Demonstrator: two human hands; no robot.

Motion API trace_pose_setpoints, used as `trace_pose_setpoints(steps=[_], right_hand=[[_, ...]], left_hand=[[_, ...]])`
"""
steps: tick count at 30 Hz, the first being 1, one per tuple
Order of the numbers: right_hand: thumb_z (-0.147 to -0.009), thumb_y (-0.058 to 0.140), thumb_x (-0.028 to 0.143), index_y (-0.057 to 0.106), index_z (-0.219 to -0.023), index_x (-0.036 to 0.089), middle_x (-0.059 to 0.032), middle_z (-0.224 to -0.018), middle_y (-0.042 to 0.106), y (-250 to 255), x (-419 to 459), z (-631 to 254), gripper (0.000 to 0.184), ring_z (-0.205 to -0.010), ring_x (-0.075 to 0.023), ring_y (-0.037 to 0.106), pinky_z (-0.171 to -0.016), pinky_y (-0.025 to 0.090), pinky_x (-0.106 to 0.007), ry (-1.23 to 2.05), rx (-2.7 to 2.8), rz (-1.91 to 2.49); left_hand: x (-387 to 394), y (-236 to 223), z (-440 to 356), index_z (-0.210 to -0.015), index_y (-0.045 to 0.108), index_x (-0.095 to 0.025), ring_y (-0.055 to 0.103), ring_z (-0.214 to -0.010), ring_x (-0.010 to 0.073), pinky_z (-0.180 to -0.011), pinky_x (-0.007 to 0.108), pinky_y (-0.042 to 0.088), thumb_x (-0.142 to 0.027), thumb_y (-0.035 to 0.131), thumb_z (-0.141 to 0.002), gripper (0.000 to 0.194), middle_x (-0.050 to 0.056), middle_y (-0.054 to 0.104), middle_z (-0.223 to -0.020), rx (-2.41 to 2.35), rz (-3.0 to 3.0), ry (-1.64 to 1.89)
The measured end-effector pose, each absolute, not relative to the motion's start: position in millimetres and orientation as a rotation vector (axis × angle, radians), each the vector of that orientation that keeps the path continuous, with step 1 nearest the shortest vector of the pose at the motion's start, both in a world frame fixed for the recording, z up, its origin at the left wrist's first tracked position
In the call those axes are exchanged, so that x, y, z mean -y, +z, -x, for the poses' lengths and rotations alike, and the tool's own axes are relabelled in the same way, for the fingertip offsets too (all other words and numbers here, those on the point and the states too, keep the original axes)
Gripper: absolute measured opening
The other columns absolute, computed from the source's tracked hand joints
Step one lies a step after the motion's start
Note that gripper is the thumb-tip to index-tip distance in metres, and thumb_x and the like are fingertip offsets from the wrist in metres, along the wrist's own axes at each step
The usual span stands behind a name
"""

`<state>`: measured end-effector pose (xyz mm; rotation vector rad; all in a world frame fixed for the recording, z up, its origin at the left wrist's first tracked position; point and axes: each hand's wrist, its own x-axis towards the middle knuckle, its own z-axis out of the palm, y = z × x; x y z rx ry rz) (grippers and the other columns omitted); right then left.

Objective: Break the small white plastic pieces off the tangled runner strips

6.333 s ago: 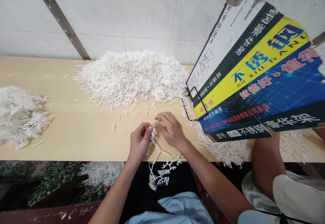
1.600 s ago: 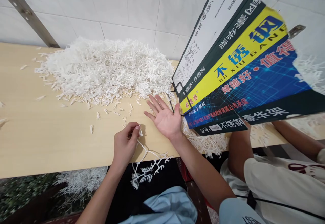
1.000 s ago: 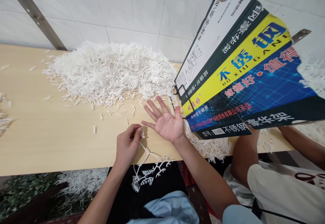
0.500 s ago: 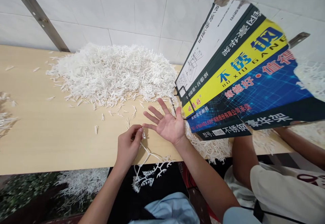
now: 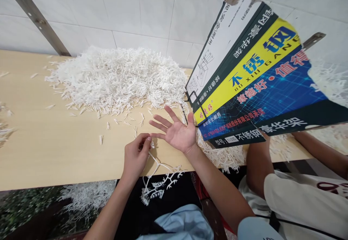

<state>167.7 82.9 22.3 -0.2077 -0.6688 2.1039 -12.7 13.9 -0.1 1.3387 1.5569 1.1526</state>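
A pale tiled wall (image 5: pixel 122 11) stands behind a light wood-grain table (image 5: pixel 65 153), with a slotted metal bracket (image 5: pixel 40 21) slanting across the tiles at the left. A wide heap of small white plastic sprigs (image 5: pixel 122 78) lies along the back of the table, with loose pieces scattered in front of it.

The left forearm rises from the bottom of the view, leaning to the right, and the left hand (image 5: pixel 136 154) is near the table's front edge, back of the hand toward the camera. Its fingers are curled in, thumb and forefinger pinched together on the upper end of a white branching plastic stem (image 5: pixel 157 164). From that grip the stem forks and runs down past the table edge, its tufted lower branches hanging in front of the person's black clothing.

The right forearm reaches up and to the left from a light blue sleeve (image 5: pixel 257 229). The right hand (image 5: pixel 179 135) is turned palm up, its fingers spread wide and grasping nothing, thumb pointing up beside the cardboard. The little finger comes right up to the left thumb; whether they touch cannot be told.

A torn, printed cardboard panel (image 5: pixel 261 77) leans upright at the right, a black wire frame (image 5: pixel 200 107) at its lower corner. Beyond it, a co-worker's bare arm (image 5: pixel 258 164) and white sleeve (image 5: pixel 288 193) show, the hand hidden behind the panel.
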Motion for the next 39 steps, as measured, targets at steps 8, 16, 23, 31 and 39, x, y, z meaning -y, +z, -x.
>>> trace_pose_setpoints(steps=[8, 16, 23, 31, 39], right_hand=[[-0.089, 0.062, 0.067, 0.070, -0.119, 0.022, -0.0119, -0.115, 0.075, 13.4, -83.9, -159.1, 0.055, -0.112, -0.0282, 0.067, -0.095, 0.053, -0.047, 1.841, 0.912, 0.493], [-0.099, 0.060, 0.035, 0.074, -0.111, 0.021, -0.0025, -0.086, 0.074, 7.6, -61.6, -142.8, 0.022, -0.077, -0.0155, 0.067, -0.073, 0.050, -0.026, 1.122, 1.797, 1.023], [-0.091, 0.071, 0.029, 0.076, -0.092, 0.020, -0.0011, -0.078, 0.076, 10.4, -59.9, -139.0, 0.011, -0.068, -0.0150, 0.068, -0.066, 0.049, -0.024, 1.158, 1.841, 1.090], [-0.097, 0.060, 0.032, 0.067, -0.084, 0.019, 0.0022, -0.066, 0.062, 8.8, -61.8, -143.5, 0.019, -0.061, -0.0127, 0.056, -0.060, 0.041, -0.024, 1.129, 1.751, 1.100], [-0.098, 0.058, 0.042, 0.059, -0.081, 0.021, 0.0036, -0.064, 0.053, -1.1, -66.8, -144.8, 0.027, -0.059, -0.0128, 0.049, -0.059, 0.039, -0.026, 1.341, 1.458, 0.998]], left_hand=[[-15.3, -5.9, 11.9, -0.095, 0.073, -0.018, 0.060, -0.057, 0.0146, -0.052, 0.023, 0.047, -0.048, 0.071, -0.087, 0.031, 0.000, 0.067, -0.065, -1.438, -0.974, 1.293], [-15.7, -3.8, 14.3, -0.095, 0.074, -0.017, 0.060, -0.060, 0.0130, -0.056, 0.022, 0.047, -0.046, 0.075, -0.085, 0.031, 0.001, 0.071, -0.069, -1.429, -0.961, 1.357], [-15.1, -1.8, 14.7, -0.096, 0.072, -0.018, 0.061, -0.065, 0.0142, -0.059, 0.022, 0.046, -0.051, 0.068, -0.090, 0.034, 0.001, 0.070, -0.074, -1.488, -1.016, 1.337], [-17.3, 2.6, 14.6, -0.107, 0.072, -0.019, 0.052, -0.065, 0.0137, -0.061, 0.023, 0.039, -0.053, 0.065, -0.093, 0.037, -0.003, 0.062, -0.068, -1.471, -1.239, 1.153], [-19.9, 6.6, 10.7, -0.093, 0.074, -0.019, 0.050, -0.065, 0.0137, -0.061, 0.024, 0.036, -0.051, 0.058, -0.097, 0.036, -0.002, 0.061, -0.068, -1.440, -1.385, 1.079]])
